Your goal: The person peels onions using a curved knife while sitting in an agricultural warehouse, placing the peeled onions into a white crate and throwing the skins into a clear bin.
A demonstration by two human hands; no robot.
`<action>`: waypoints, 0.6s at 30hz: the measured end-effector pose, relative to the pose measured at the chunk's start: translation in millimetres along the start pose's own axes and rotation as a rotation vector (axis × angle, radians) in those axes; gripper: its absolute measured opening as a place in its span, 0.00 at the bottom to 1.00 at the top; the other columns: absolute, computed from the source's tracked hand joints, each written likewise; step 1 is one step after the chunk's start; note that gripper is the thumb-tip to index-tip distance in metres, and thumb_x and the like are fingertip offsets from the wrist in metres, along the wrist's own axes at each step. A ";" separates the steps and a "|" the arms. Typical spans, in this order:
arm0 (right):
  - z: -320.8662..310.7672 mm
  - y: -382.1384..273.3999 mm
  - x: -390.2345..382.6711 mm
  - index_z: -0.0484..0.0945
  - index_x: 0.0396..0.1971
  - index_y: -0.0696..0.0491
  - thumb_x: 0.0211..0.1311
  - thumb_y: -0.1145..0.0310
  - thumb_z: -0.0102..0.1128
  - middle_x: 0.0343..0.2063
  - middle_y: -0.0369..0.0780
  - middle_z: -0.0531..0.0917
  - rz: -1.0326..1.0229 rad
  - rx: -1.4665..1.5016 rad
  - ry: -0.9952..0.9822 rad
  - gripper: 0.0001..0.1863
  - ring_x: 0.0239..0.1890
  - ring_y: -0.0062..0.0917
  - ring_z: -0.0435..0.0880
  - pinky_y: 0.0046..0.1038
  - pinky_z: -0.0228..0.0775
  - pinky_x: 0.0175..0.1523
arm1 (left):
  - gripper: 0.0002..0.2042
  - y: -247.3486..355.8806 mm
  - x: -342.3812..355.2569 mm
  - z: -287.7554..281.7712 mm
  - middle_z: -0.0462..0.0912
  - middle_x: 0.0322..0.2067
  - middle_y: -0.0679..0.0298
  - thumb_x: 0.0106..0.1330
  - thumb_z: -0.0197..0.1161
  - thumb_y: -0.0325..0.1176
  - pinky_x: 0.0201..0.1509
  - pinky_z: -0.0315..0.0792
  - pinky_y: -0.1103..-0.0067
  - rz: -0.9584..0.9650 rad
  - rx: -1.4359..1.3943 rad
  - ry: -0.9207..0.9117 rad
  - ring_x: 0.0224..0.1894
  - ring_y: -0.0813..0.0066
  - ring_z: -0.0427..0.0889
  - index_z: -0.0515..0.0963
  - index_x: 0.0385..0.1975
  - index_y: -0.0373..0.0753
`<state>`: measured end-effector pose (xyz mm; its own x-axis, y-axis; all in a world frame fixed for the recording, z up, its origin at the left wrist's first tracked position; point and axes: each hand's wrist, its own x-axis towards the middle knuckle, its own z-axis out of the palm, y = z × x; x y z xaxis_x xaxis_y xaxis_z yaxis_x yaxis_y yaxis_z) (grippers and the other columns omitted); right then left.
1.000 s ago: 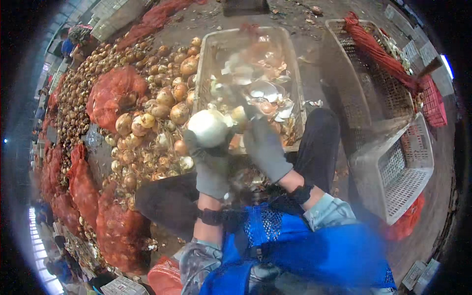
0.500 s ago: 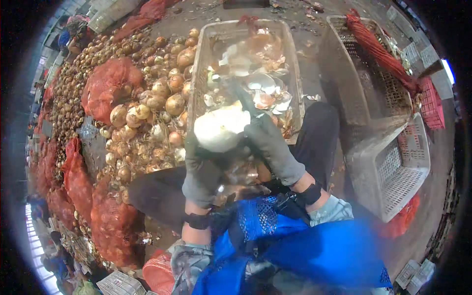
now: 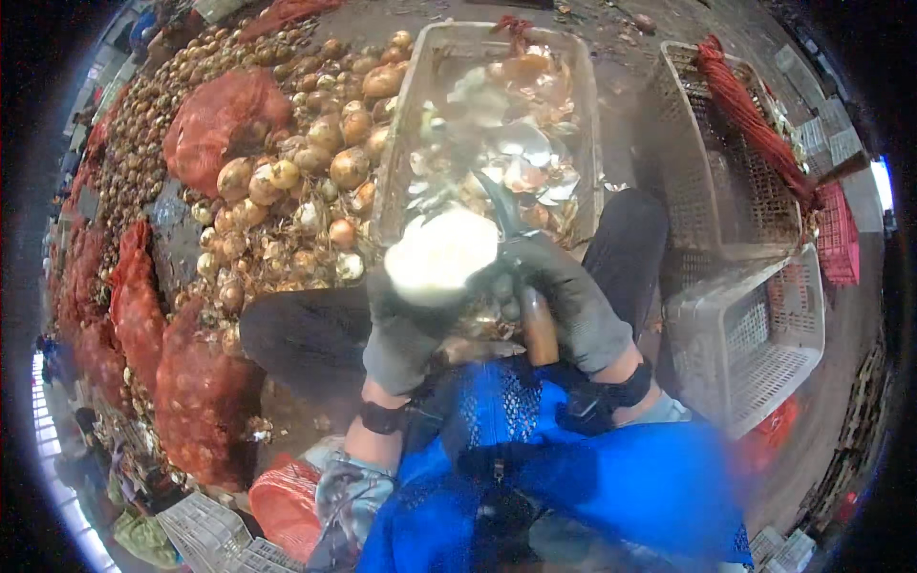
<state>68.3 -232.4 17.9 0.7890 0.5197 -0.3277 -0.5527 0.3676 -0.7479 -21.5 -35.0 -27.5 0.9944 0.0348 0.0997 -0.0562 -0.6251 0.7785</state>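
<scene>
My gloved left hand (image 3: 401, 329) is wrapped round a large white onion (image 3: 437, 256), its pale surface bright in the light. Against the onion's right side is my gloved right hand (image 3: 578, 306), closed round a knife with a brown handle (image 3: 539, 334). The dark blade points up past the onion. Both hands are over my crossed legs, just below a pale plastic crate (image 3: 405, 129) that holds onion skins and trimmings. My left fingertips are mostly hidden behind the onion and in shadow.
Loose onions (image 3: 349, 167) spread across the left, among red mesh sacks (image 3: 205, 411). Pale empty-looking crates (image 3: 764, 382) and a pink crate (image 3: 838, 239) stand at right, with rolled red netting (image 3: 755, 124) over one. A person (image 3: 143, 33) is partly visible at the far upper left.
My right hand has closed in against the onion since a second ago, and the two hands are now together. The knife's brown handle shows more clearly. The view has shifted slightly.
</scene>
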 end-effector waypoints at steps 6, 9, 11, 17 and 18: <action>-17.8 9.4 -15.6 0.70 0.43 0.53 0.58 0.73 0.52 0.43 0.43 0.77 0.435 0.624 0.018 0.11 0.35 0.28 0.79 0.39 0.76 0.42 | 0.34 24.2 39.8 -10.8 0.63 0.60 0.56 0.61 0.56 0.52 0.66 0.57 0.66 -0.346 -1.482 0.093 0.62 0.59 0.62 0.54 0.64 0.45; 6.7 -5.9 -24.9 0.70 0.42 0.54 0.56 0.74 0.51 0.42 0.43 0.77 0.098 0.150 -0.093 0.12 0.35 0.31 0.79 0.38 0.75 0.41 | 0.29 22.7 36.6 -15.0 0.65 0.58 0.57 0.64 0.53 0.44 0.65 0.59 0.69 -0.218 -1.089 0.142 0.61 0.63 0.64 0.55 0.63 0.45; 33.9 -25.5 -22.4 0.69 0.46 0.56 0.51 0.76 0.50 0.39 0.45 0.77 0.149 -0.344 0.102 0.18 0.36 0.33 0.79 0.36 0.73 0.44 | 0.25 20.5 34.3 -16.0 0.67 0.57 0.57 0.66 0.50 0.39 0.65 0.61 0.71 -0.141 -0.826 0.166 0.61 0.66 0.65 0.55 0.62 0.44; 27.3 1.3 25.1 0.67 0.53 0.54 0.41 0.77 0.55 0.34 0.46 0.76 -0.886 -1.427 -0.160 0.31 0.36 0.42 0.76 0.40 0.69 0.41 | 0.18 23.7 24.8 -17.6 0.76 0.48 0.56 0.62 0.56 0.27 0.54 0.70 0.74 -0.145 -0.726 0.214 0.51 0.69 0.75 0.68 0.52 0.38; 27.3 5.7 31.7 0.67 0.53 0.52 0.41 0.75 0.57 0.34 0.45 0.76 -0.946 -1.338 -0.173 0.31 0.34 0.41 0.75 0.39 0.67 0.36 | 0.16 23.6 22.0 -17.0 0.76 0.48 0.56 0.63 0.54 0.29 0.56 0.68 0.74 -0.108 -0.868 0.191 0.52 0.69 0.74 0.69 0.51 0.38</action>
<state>82.9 -192.8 19.0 0.6026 0.6203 0.5021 0.7596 -0.2530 -0.5991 -2.5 -35.7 3.5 0.9706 0.2373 0.0396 -0.0878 0.1962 0.9766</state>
